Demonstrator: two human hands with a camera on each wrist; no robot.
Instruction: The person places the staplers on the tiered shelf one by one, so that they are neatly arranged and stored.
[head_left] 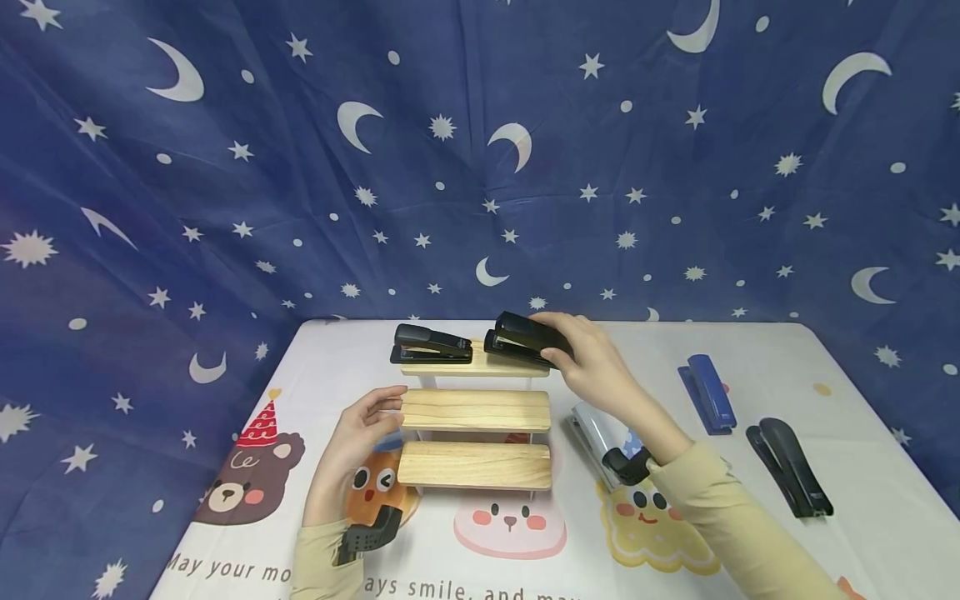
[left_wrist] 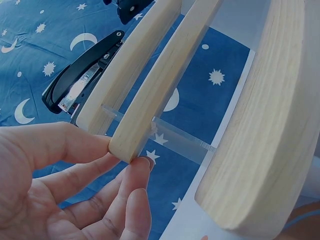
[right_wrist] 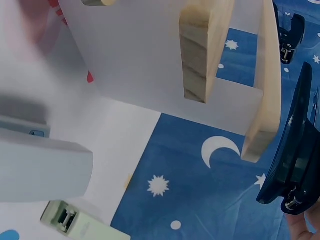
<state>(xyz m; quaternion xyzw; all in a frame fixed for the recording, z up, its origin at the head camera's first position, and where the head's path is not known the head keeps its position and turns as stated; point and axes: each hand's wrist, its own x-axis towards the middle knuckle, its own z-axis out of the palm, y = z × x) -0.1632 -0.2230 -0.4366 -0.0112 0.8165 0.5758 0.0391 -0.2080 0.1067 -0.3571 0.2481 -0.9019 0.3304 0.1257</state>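
A three-tier wooden shelf stand [head_left: 476, 410] with clear side supports is in the middle of the table. My left hand [head_left: 366, 427] pinches the left end of its middle board [left_wrist: 165, 75] between fingertips. Above the right part of the top board [head_left: 491, 362], my right hand [head_left: 588, 354] grips a black stapler [head_left: 525, 337], tilted with its left end up. In the right wrist view this stapler [right_wrist: 295, 150] is beside the top board's end; whether they touch is unclear. Another black stapler [head_left: 431, 343] rests on the top board's left half.
Right of the stand lies a silver-grey stapler [head_left: 592, 433], partly hidden by my right arm. Farther right are a blue stapler [head_left: 707, 395] and a black stapler [head_left: 789, 467]. The right wrist view also shows a pale greenish stapler [right_wrist: 82, 220]. A blue starry curtain [head_left: 450, 167] hangs behind the table.
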